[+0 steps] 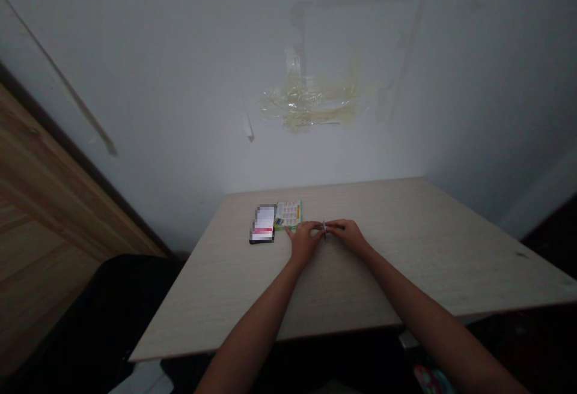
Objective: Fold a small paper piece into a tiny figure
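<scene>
Over the middle of the table, my left hand [307, 240] and my right hand [350, 234] meet with their fingers pinched together. Between their fingertips is a small, thin, greyish-white piece [324, 230], seen nearly edge-on; its kind is too small to make out. Both hands appear closed on it. Just beyond my left hand lies a green and white printed booklet or packet [288, 212], partly covered by that hand. To its left rests a phone [263, 223] with a lit, blurred screen.
The pale wooden table [216, 298] runs up to a grey-white wall [189, 81] with yellowed tape [311, 103] on it. Wooden panelling [40, 202] stands at the left, above a dark, covered shape [121, 298]. Under the table's front edge is a colourful item [430, 378].
</scene>
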Motion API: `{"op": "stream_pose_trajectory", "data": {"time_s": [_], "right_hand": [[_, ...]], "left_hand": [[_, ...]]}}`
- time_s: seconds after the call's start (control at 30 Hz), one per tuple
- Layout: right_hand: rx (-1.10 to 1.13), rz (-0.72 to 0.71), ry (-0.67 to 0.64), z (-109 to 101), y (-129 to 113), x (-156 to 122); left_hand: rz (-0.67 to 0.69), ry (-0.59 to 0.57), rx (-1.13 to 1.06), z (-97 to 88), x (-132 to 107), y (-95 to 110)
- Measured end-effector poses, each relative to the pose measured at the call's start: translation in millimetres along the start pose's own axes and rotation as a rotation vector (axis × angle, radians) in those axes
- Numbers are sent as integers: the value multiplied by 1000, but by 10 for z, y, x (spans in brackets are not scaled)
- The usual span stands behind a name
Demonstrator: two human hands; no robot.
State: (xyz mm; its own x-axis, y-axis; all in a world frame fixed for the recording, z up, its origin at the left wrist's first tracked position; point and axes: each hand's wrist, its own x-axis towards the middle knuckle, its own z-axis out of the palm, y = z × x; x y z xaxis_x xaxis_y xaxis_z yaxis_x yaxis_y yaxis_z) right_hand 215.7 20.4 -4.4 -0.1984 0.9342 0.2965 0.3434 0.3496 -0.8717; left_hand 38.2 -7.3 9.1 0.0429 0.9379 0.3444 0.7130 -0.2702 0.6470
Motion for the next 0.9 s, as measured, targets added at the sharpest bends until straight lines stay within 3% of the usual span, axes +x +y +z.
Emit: {"op": "stream_pose_trajectory", "data": {"time_s": [0.43,0.9], "right_hand": [[11,-7,-25,-1,-24,-1],[17,2,35,54,58,8]], "left_hand": [[-42,-23,-68,-1,24,-19],[-74,-16,-47,-16,17,42]]}}
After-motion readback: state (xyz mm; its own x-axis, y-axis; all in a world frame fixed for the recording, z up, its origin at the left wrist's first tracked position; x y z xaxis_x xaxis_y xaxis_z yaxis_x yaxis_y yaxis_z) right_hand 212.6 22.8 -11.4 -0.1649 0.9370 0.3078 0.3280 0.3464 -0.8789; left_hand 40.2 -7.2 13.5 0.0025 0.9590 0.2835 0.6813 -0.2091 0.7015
